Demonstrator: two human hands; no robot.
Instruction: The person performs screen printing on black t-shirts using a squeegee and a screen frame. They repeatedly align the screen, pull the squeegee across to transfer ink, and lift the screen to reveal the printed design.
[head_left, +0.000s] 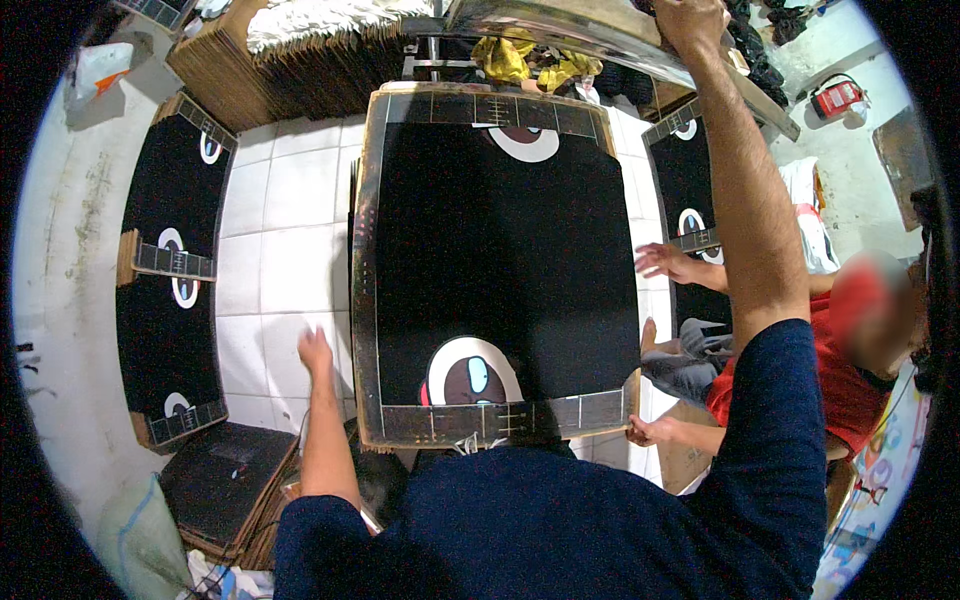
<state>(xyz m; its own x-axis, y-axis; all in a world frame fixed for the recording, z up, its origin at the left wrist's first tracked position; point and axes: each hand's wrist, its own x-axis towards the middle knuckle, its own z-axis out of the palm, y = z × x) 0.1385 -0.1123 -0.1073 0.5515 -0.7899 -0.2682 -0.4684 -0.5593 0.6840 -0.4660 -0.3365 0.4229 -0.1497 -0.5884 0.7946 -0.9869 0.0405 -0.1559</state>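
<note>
A board (500, 250) covered in black fabric, with white, brown and blue printed round shapes, lies in the middle, with measuring strips along both ends. My right hand (690, 28) reaches up past it and grips the long screen frame (580, 15) at the top. My left hand (314, 346) hangs left of the board over the floor, its fingers blurred and hard to make out.
A co-worker in red (840, 330) sits at right, one hand (650, 430) at the board's lower corner. Similar boards (160, 340) flank both sides. Cardboard stacks (210, 75), yellow cloth (505, 58), a red extinguisher (838, 100) and dark stacked sheets (220, 480) surround the tiled floor (280, 200).
</note>
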